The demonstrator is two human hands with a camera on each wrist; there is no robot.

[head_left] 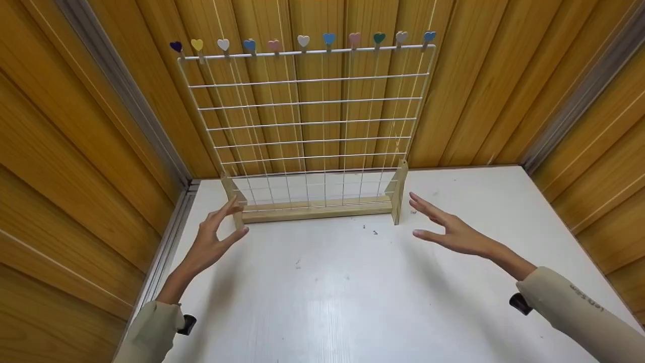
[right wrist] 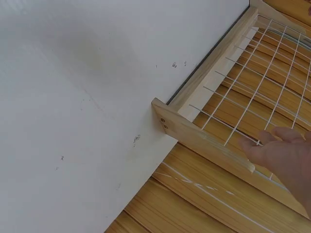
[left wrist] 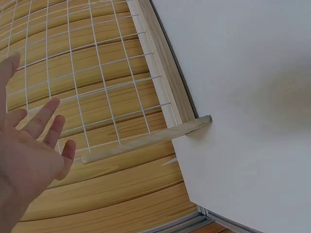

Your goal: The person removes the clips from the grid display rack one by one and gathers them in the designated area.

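Observation:
A white wire grid panel (head_left: 312, 122) stands upright in a wooden base (head_left: 317, 213) at the back of the table. Along its top wire sits a row of small heart-topped clips, among them a yellow heart clip (head_left: 197, 45), a green heart clip (head_left: 379, 38) and a pink heart clip (head_left: 355, 39). My left hand (head_left: 209, 242) is by the base's left end, fingers spread from the thumb, holding nothing. To the right of the base my right hand (head_left: 461, 234) is held out with thumb and fingers apart, also holding nothing. Both wrist views show relaxed fingers near the grid.
The white tabletop (head_left: 322, 292) carries a few small dark marks. Wood-plank walls (head_left: 484, 91) rise behind and on both sides, with metal posts (head_left: 126, 91) at the corners. The base's right wooden foot (right wrist: 194, 141) is close to the right hand.

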